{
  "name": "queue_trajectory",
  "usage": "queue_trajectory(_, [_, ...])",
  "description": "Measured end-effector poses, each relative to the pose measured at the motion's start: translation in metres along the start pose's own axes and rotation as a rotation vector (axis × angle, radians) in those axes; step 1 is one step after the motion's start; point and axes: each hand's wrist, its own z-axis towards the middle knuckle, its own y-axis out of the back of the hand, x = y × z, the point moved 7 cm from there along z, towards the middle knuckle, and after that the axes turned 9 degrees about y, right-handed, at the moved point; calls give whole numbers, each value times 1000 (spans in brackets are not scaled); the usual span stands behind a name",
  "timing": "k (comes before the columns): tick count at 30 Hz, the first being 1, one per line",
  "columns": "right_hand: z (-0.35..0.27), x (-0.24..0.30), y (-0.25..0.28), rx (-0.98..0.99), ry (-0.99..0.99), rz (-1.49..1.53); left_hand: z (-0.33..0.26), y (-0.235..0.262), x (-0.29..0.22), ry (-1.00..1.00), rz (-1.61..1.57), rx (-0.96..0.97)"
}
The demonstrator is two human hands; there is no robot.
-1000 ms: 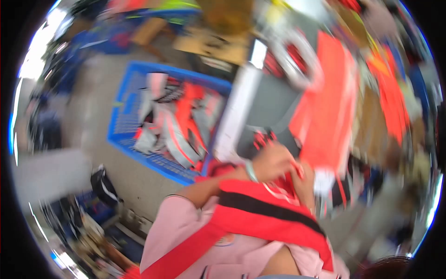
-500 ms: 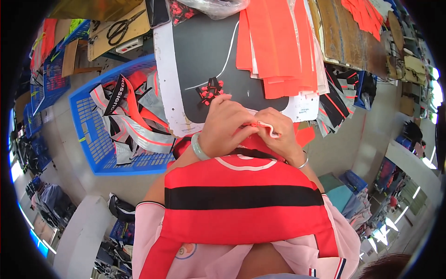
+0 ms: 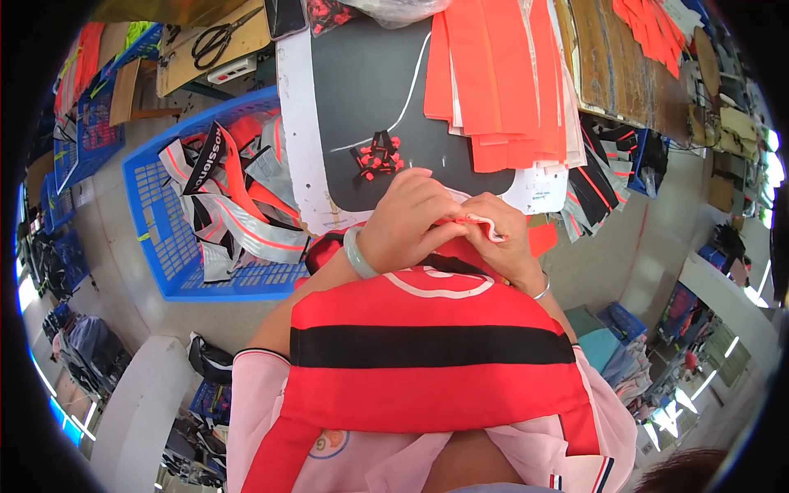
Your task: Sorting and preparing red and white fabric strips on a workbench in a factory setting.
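Note:
My left hand [image 3: 411, 215], with a pale bangle at its wrist, is closed, its thumb and forefinger pinching an orange and white fabric strip [image 3: 494, 232]. Close beside it, my right hand [image 3: 507, 246] grips the same strip, whose white edge curls out over the fingers. Both hands meet just above my red and black apron [image 3: 427, 345], at the table's near edge. Beyond the left fingertips lies a small heap of black and red pieces [image 3: 380, 156] on the dark table surface [image 3: 362, 82]. What the fingers cover of the strip is hidden.
Orange fabric panels [image 3: 501, 90] are stacked at the table's right. A white cord [image 3: 411, 86] lies across the dark surface. Left of the table stands a blue basket [image 3: 168, 255] holding grey, black and orange strips [image 3: 246, 222]. Scissors [image 3: 220, 41] rest on a board at far left.
My hands keep their pinch on the strip and have shifted slightly to the right. The whole view has moved a little.

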Motion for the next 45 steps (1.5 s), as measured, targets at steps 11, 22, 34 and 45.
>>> queue_trajectory(11, [-22,-8,-3,67,-162,94,-9,-10,2,137,-117,130])
queue_trajectory(22, [-23,-20,-1,60,-290,197,-4,-16,5,130,-97,98])
queue_trajectory(34, [-30,-25,-7,155,-465,226,-18,-16,21,346,-233,171])
queue_trajectory(45, [-3,-24,10,162,-431,283,-5,-24,33,507,-428,185])
